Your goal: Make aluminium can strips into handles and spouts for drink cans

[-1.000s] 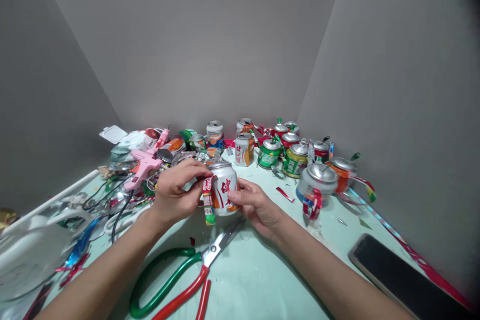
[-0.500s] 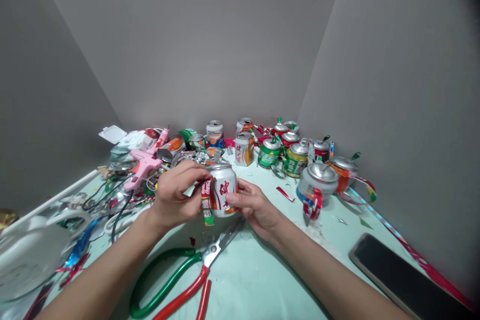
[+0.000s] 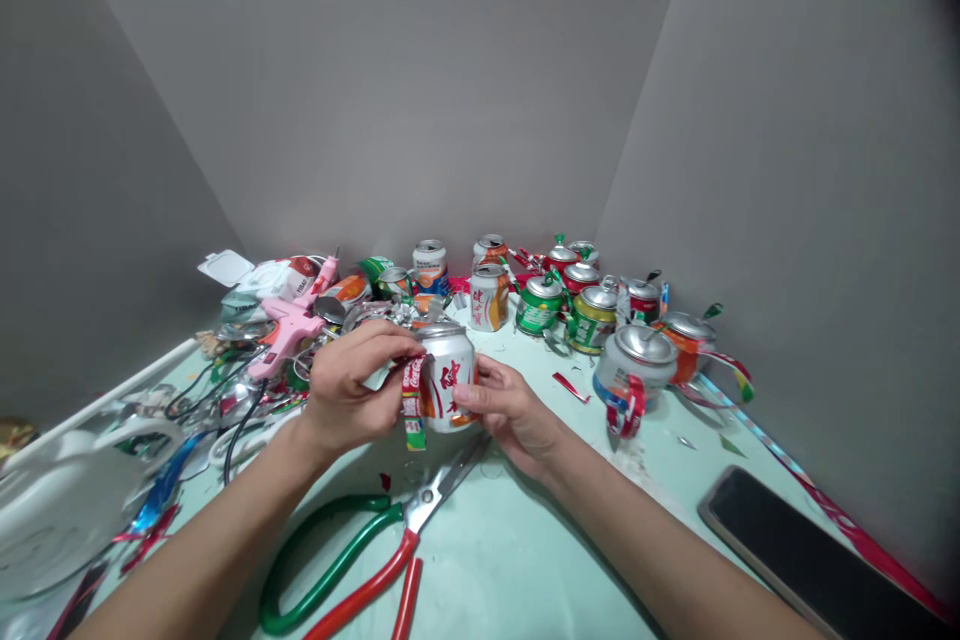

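A short white can [image 3: 450,375] with red characters stands on the pale green table [image 3: 525,540] in front of me. My right hand [image 3: 506,412] grips the can's right side. With my left hand [image 3: 352,388] I pinch a narrow red and green metal strip [image 3: 412,405] against the can's left side; the strip hangs down from my fingers. Large scissors [image 3: 375,550] with green and red handles lie just in front of the can, blades pointing toward it.
Several cut-down cans [image 3: 592,315] stand at the back and right. A pink glue gun [image 3: 292,325] lies on a heap of scraps and cables at the left. A dark phone [image 3: 810,560] lies at the front right. Loose metal strips [image 3: 750,420] run along the right wall.
The can and both hands have shifted very slightly; the strip stays pressed to the can's left side. Nothing else moved.
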The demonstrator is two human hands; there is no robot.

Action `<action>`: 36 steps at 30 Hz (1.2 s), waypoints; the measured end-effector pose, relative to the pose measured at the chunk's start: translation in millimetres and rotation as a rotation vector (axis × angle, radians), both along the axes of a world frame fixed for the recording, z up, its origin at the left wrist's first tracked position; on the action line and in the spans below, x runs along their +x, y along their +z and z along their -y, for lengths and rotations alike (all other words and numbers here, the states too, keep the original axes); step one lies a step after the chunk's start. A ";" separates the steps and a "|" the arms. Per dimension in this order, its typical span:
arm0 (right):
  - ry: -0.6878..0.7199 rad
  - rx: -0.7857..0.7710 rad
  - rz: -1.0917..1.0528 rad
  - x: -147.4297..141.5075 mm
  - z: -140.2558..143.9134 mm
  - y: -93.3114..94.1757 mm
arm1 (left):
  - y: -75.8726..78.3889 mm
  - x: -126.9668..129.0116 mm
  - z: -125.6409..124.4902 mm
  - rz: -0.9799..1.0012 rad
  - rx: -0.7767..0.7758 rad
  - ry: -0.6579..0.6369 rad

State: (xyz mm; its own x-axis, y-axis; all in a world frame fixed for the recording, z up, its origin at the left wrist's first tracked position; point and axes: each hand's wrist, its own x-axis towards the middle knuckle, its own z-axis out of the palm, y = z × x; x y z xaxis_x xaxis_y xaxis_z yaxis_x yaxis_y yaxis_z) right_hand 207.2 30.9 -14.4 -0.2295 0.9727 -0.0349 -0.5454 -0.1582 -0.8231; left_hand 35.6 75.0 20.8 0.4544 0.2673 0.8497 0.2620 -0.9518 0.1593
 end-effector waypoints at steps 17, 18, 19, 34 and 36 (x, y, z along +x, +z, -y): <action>-0.139 -0.078 -0.109 8.1 -9.3 -1.3 | 13.6 8.0 13.1 0.109 -0.958 -0.073; -0.136 -0.079 -0.110 7.6 -9.2 -1.3 | 12.5 7.6 12.1 0.117 -0.997 -0.077; -0.136 -0.082 -0.115 7.2 -9.1 -1.5 | 11.4 7.0 11.1 0.114 -1.022 -0.086; -0.162 -0.086 -0.120 -0.1 -2.6 3.6 | 3.9 9.3 7.3 0.237 -1.270 -0.171; -0.169 -0.058 -0.126 -1.0 -2.3 4.4 | 2.9 7.3 6.1 0.231 -1.258 -0.184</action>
